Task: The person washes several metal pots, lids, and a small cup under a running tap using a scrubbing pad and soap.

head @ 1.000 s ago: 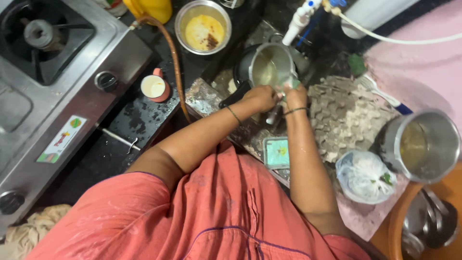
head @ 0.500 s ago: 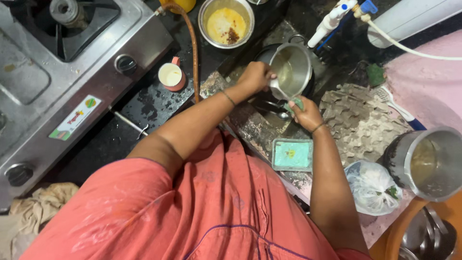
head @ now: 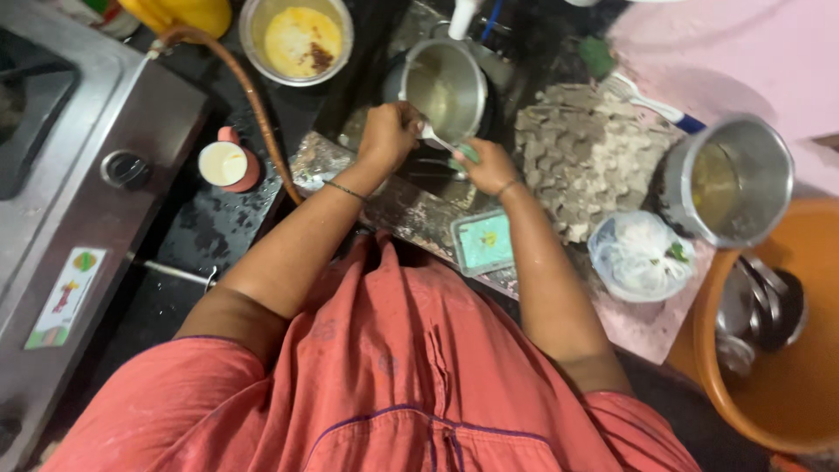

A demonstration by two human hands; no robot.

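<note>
My left hand (head: 389, 133) is closed around the handle of a steel spoon (head: 440, 141) above the sink. Right beside it, my right hand (head: 489, 166) grips a green scrub pad (head: 467, 155) that touches the spoon's other end. Just beyond both hands, a steel pot (head: 446, 83) sits in the dark sink with its wet, cloudy inside showing. A green soap dish (head: 485, 243) rests on the counter edge under my right forearm.
A gas stove (head: 96, 175) is at left, with an orange hose (head: 253, 105) and a small pink cup (head: 225, 164) beside it. A steel bowl with yellow residue (head: 297, 39) stands behind. At right are a grey bumpy mat (head: 585, 157), a steel pot (head: 734, 179), a plastic bag (head: 638, 253) and an orange tub (head: 786, 385).
My left hand has let go of the pot's rim and now holds a spoon. My right hand with the scrub pad has come up against the spoon.
</note>
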